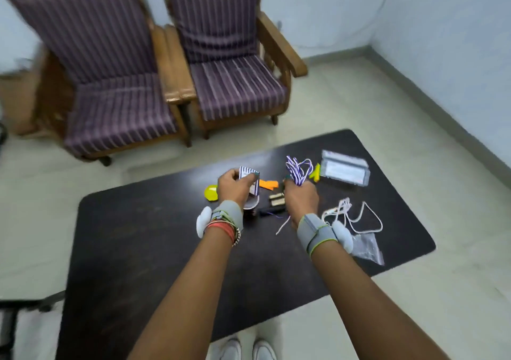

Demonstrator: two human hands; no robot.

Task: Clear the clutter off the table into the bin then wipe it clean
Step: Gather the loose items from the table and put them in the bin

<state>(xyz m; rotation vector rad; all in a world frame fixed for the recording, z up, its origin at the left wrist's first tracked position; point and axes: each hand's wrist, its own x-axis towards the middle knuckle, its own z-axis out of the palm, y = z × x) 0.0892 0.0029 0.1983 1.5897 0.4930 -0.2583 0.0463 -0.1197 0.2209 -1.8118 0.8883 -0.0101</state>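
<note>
A dark low table [143, 238] carries clutter in its far right half. My left hand [234, 186] is closed on a small blue-and-white striped packet [248, 173], held above the table. My right hand [301, 197] grips a bundle of purple-and-white cord [298, 170], with a loose end hanging below the wrist. Between and beyond the hands lie a yellow round piece [210, 192], orange scraps [268, 184], small dark and tan pieces [276, 200], and a lime-green scrap [315, 173]. A white string [356, 218] and a clear plastic bag [366, 245] lie at the right. No bin is in view.
A clear plastic package [344, 170] lies at the table's far right corner. Two purple striped wooden armchairs [177, 63] stand beyond the table. Walls close in on the right. My shoes [244, 348] touch the table's near edge. A dark chair base [25, 307] sits at the lower left.
</note>
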